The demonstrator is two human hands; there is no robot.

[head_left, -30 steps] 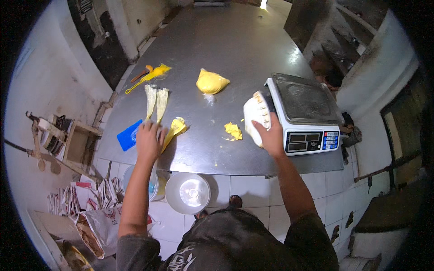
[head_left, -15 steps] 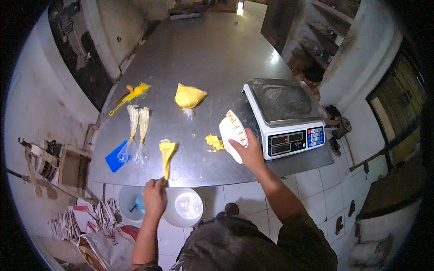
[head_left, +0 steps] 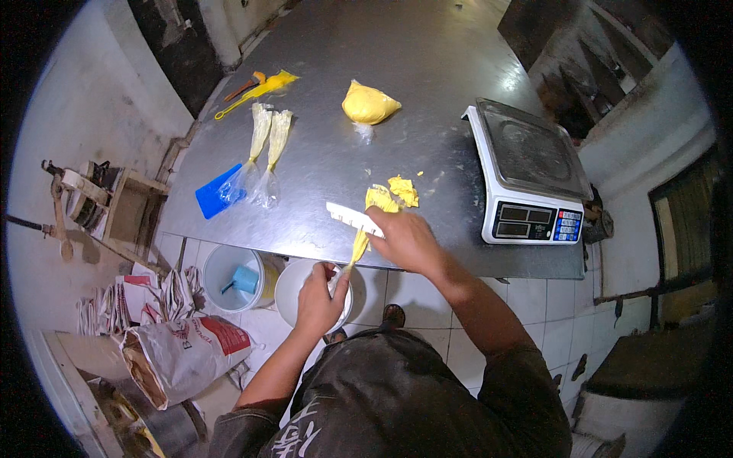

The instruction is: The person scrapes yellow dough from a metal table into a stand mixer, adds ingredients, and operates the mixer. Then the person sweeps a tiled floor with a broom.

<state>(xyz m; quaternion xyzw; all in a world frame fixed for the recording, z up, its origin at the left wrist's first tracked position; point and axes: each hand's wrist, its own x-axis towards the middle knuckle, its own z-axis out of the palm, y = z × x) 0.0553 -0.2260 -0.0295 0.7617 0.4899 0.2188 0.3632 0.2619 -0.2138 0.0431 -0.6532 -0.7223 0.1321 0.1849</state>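
Observation:
My left hand (head_left: 319, 299) is closed on the gathered end of a yellow-smeared plastic bag (head_left: 360, 244), at the table's front edge. A white plastic scraper (head_left: 343, 216) is gripped in my right hand (head_left: 403, 238), lying across the bag. Beyond the scraper the bag's yellow far part (head_left: 380, 198) shows, while my right hand and the scraper hide some of its middle. Right beside it sits a lump of soft yellow paste (head_left: 405, 191). Farther back rests a full, rounded bag of yellow paste (head_left: 368, 105).
A white digital scale (head_left: 527, 221) stands at the table's right. To the left lie two flattened, nearly empty bags (head_left: 261, 130), a blue scraper (head_left: 216, 192) and a yellow loop-handled tool (head_left: 256, 93). Below the front edge are two buckets, one with a blue scoop (head_left: 244, 279).
My right hand has brought the white scraper left and nearer, onto the bag. My left hand has moved right with the bag's end. The view has shifted too.

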